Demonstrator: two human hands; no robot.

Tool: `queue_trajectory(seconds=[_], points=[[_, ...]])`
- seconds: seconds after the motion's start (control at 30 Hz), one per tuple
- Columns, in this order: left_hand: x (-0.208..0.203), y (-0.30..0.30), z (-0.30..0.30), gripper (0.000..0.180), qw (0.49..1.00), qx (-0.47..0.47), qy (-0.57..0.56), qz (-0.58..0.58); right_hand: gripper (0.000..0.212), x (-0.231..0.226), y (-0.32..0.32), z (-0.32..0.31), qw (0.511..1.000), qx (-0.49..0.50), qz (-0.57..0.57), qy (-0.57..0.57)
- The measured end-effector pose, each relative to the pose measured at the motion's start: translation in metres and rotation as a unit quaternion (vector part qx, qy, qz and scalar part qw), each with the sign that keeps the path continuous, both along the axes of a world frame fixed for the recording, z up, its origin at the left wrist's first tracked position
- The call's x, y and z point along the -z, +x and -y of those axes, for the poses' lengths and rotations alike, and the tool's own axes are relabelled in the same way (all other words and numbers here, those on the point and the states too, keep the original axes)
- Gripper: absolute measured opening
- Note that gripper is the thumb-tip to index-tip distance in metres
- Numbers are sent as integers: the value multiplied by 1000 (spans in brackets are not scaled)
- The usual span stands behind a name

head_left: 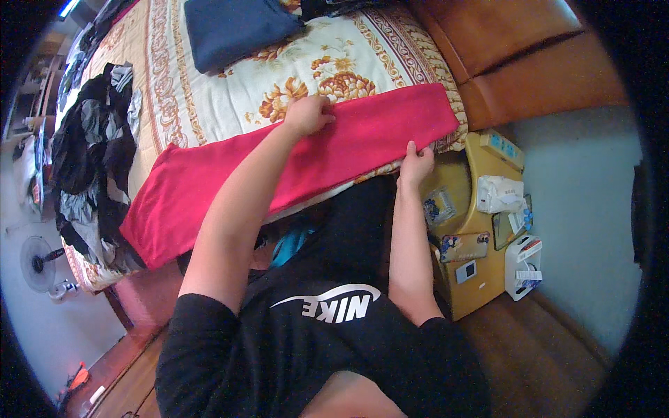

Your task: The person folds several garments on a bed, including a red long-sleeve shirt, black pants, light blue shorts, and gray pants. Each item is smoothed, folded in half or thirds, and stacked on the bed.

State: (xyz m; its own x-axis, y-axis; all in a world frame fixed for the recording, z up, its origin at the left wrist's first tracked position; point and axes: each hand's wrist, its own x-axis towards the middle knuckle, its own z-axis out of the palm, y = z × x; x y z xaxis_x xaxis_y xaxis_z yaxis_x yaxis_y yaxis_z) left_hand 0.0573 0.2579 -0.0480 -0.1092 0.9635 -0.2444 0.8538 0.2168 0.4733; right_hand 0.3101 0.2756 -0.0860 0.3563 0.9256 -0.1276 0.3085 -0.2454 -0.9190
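- Red trousers, folded lengthwise, are lying across the near side of the bed, the wider end reaching out to the left and the narrower leg end pointing right!
- Here's the left hand, resting on the far edge around the middle, fingers curling and bunched together; whether they're pinching the cloth, I cannot tell.
- And the right hand is working the near edge by the leg end, pinching the cloth with the thumb showing on top.
- Up beyond the trousers, a dark blue folded garment is sitting on the floral bedspread.
- Over on the left, a jumbled pile of black and grey clothes is spreading along the bed, with a fan standing past it.
- To the right, a brown padded headboard is rising at the bed's end.
- Just below that, a yellow table is carrying a power strip, a white soft pack and a patterned phone case.
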Motion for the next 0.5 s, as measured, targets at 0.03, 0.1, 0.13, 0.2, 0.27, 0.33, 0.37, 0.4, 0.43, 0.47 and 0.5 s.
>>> queue_trajectory(seconds=[0.03, 0.1, 0.13, 0.2, 0.27, 0.33, 0.37, 0.4, 0.43, 0.47, 0.5], points=[[-3, -3, -9, 27, 997, -40, -58, 37, 23, 2, 3, 1, 999, 2, 37, -12], [13, -19, -17, 27, 993, -51, -76, 73, 27, 6, 7, -1, 994, -3, 107, -34], [19, -19, -16, 29, 992, -51, -70, 88, 28, 5, 9, -5, 995, 0, 96, -20], [5, 0, -11, 30, 993, -103, 22, 49, 31, 5, 18, -18, 997, 10, 76, 12], [-2, 32, 10, 37, 959, -131, 221, -121, 36, 10, 26, -44, 990, 70, -86, 83], [-16, 64, 39, 53, 961, -52, 221, -156, 39, 21, 41, -82, 976, 64, -188, 87], [-18, 77, 49, 57, 960, 12, 209, -185, 39, 29, 54, -102, 976, 28, -209, 57], [-14, 85, 50, 59, 968, 13, 176, -178, 40, 34, 63, -113, 973, -12, -228, 23], [-6, 92, 53, 60, 975, 10, 142, -173, 40, 23, 63, -115, 955, -26, -293, -42], [1, 97, 57, 61, 980, 3, 105, -169, 39, -1, 59, -117, 927, -42, -355, -111], [8, 99, 57, 60, 981, 9, 108, -161, 39, -16, 55, -118, 892, -58, -412, -180]])
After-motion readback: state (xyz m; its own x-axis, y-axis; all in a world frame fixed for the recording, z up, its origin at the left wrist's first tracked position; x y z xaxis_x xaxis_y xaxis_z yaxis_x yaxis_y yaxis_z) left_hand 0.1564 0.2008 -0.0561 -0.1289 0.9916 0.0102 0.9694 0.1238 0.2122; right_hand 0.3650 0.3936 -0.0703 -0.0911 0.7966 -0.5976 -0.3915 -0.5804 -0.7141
